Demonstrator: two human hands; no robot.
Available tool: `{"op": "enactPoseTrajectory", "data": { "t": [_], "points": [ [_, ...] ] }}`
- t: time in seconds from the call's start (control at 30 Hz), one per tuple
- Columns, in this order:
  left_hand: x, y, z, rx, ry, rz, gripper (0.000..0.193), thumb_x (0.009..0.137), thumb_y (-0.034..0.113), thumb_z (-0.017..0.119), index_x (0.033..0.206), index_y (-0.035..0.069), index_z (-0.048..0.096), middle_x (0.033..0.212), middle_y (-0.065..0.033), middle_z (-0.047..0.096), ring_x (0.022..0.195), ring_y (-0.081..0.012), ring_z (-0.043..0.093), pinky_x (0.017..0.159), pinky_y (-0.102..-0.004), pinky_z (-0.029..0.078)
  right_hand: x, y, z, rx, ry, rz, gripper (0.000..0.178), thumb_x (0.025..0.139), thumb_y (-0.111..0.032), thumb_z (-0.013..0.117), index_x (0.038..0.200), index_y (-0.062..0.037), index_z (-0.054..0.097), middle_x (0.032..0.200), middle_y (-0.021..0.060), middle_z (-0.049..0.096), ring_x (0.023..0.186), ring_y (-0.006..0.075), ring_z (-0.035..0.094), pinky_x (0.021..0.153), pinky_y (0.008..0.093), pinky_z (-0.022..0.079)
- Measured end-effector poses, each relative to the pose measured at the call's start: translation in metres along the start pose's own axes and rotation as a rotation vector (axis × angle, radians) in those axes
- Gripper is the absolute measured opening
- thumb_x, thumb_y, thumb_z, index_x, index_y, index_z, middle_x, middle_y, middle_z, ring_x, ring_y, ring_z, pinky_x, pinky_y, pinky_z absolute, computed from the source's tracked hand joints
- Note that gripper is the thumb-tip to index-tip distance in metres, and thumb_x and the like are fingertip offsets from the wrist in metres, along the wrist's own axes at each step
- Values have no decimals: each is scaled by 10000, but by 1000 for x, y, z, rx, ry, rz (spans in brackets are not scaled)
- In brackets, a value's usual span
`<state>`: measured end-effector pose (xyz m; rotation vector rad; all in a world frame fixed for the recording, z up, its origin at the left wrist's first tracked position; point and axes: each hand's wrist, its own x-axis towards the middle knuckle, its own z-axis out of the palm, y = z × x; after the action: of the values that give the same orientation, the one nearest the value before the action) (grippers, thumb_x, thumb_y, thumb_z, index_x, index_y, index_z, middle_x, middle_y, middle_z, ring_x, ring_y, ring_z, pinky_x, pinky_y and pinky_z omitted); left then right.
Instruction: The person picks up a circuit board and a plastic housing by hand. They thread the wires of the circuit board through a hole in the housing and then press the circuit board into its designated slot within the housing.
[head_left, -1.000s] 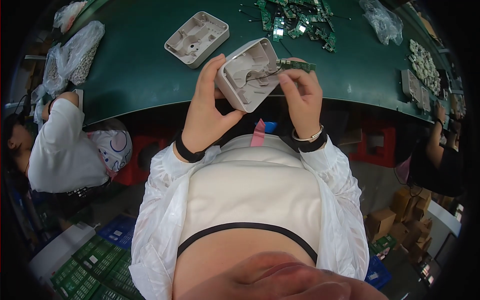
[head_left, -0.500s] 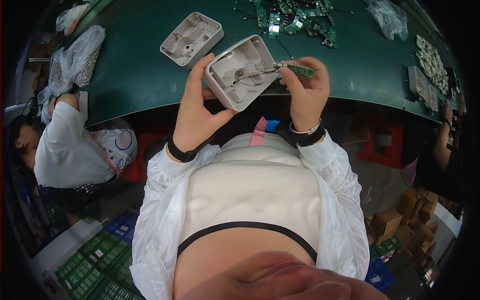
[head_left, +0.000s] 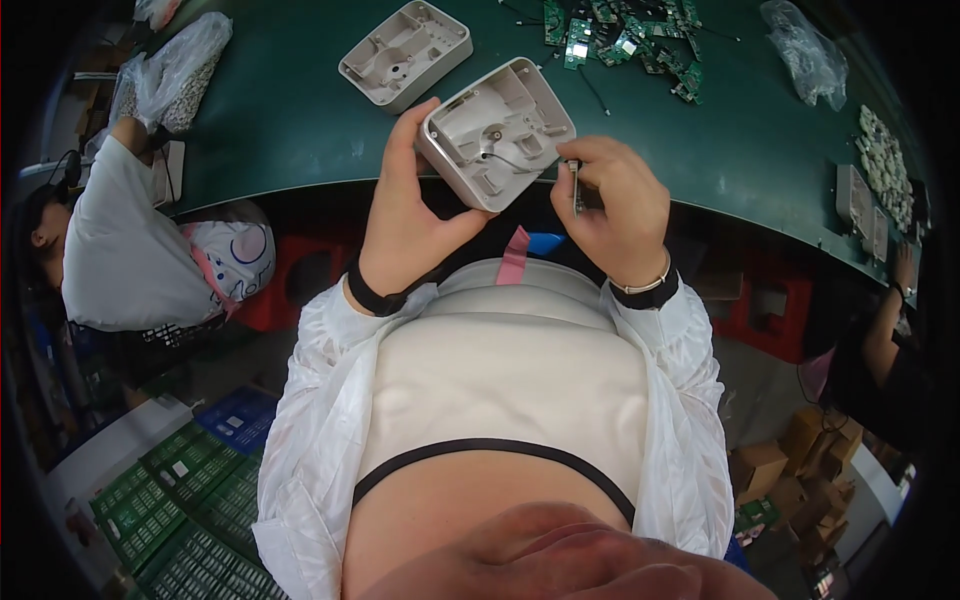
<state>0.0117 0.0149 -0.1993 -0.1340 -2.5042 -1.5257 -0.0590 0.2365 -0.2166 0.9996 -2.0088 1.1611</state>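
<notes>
My left hand [head_left: 415, 215] grips a light grey plastic housing [head_left: 470, 180] by its left side, tilted with its hollow inside facing up. Ribs, posts and a round recess show in it. A thin dark wire [head_left: 508, 162] runs from a hole in the recess toward the housing's right wall. Close beside that wall, my right hand [head_left: 625, 205] pinches a small circuit board [head_left: 575, 185], turned edge-on between thumb and fingers. A second housing [head_left: 425, 85] of the same kind lies open side up on the green table, just beyond the held one.
Circuit boards with wires [head_left: 640, 45] lie heaped at the table's [head_left: 300, 120] far side. Plastic bags [head_left: 185, 75] of small parts stand far left, with another clear bag [head_left: 805, 55] far right. White parts [head_left: 885, 160] are piled at right. Co-workers sit at both sides.
My right hand has turned the circuit board from nearly flat to edge-on and brought it lower beside the housing. The whole view has shifted slightly.
</notes>
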Motion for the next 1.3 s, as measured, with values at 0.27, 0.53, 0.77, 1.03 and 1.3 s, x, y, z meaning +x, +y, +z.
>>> {"op": "enactPoseTrajectory", "data": {
  "t": [0.27, 0.53, 0.77, 1.03, 1.3],
  "points": [
    [-4, -12, 10, 50, 21, 204, 1086, 669, -2, 849, 1562, 77, 236, 1578, -226, 317, 1457, -392, 385, 1139, -455, 430, -1, -14, 20, 72, -11, 91, 258, 784, 81, 783, 874, -23, 564, 959, 143, 752, 809, 268, 719, 610, 301, 556],
    [-7, -9, 13, 58, 24, 191, 1097, 676, 6, 858, 1566, 70, 221, 1581, -223, 301, 1443, -399, 401, 1129, -464, 443, 18, -6, 34, 91, 227, -10, 269, 774, 81, 792, 877, -27, 569, 970, 139, 750, 832, 291, 723, 673, 330, 580],
    [-10, -7, 20, -13, 42, 144, 1106, 698, 12, 870, 1581, 60, 205, 1571, -203, 293, 1370, -358, 488, 1041, -439, 528, 14, -6, 41, 85, 143, -20, 293, 758, 55, 818, 879, -38, 568, 969, 131, 747, 857, 303, 722, 711, 361, 578],
    [-9, -13, 19, -63, 48, 132, 1107, 714, -12, 865, 1589, 63, 191, 1574, -185, 291, 1337, -326, 533, 996, -422, 574, 0, -17, 17, 124, -70, 115, 391, 729, -109, 918, 892, -34, 571, 1012, 134, 728, 857, 295, 672, 696, 353, 544],
    [-7, -14, 21, -95, 44, 127, 1147, 691, -23, 905, 1591, 63, 199, 1582, -177, 296, 1343, -315, 551, 978, -410, 610, -20, -13, 15, 226, -93, 183, 511, 691, -247, 970, 928, -34, 571, 1049, 147, 700, 900, 308, 645, 758, 362, 526]
  ]
}}
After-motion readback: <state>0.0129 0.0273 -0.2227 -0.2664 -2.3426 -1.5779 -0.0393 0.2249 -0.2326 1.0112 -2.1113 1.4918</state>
